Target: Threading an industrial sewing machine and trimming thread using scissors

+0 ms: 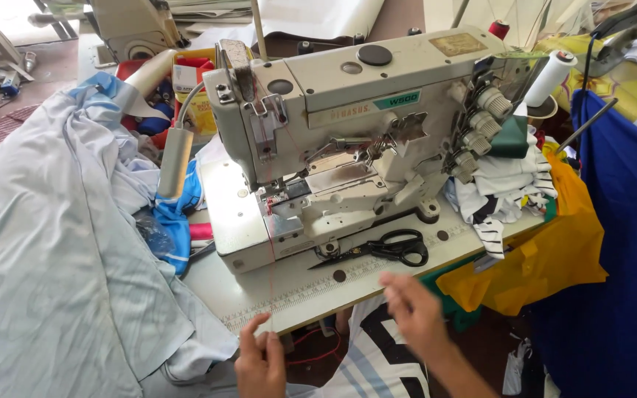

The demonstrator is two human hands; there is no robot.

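Left hand (pixel 261 361) pinches red thread (pixel 270 258) taut below sewing machine (pixel 348 140); right hand (pixel 416 309) open, blurred, just under black scissors (pixel 392 247).

Two bare hands show at the bottom edge of the head view. The left hand (pixel 261 361) is seen from the back, with knuckles, thumb and curled fingers plain; no ring, watch or band is on it, and the frame cuts it off at the wrist, so no sleeve can be told. The right hand (pixel 414 309) is blurred, its fingers smeared at the tips; a bare forearm runs from it down to the lower edge, with no sleeve, glove or wristband on the part in view. Between and below the two hands lies the person's lap, covered in white cloth with broad black bands and thin pale blue stripes.
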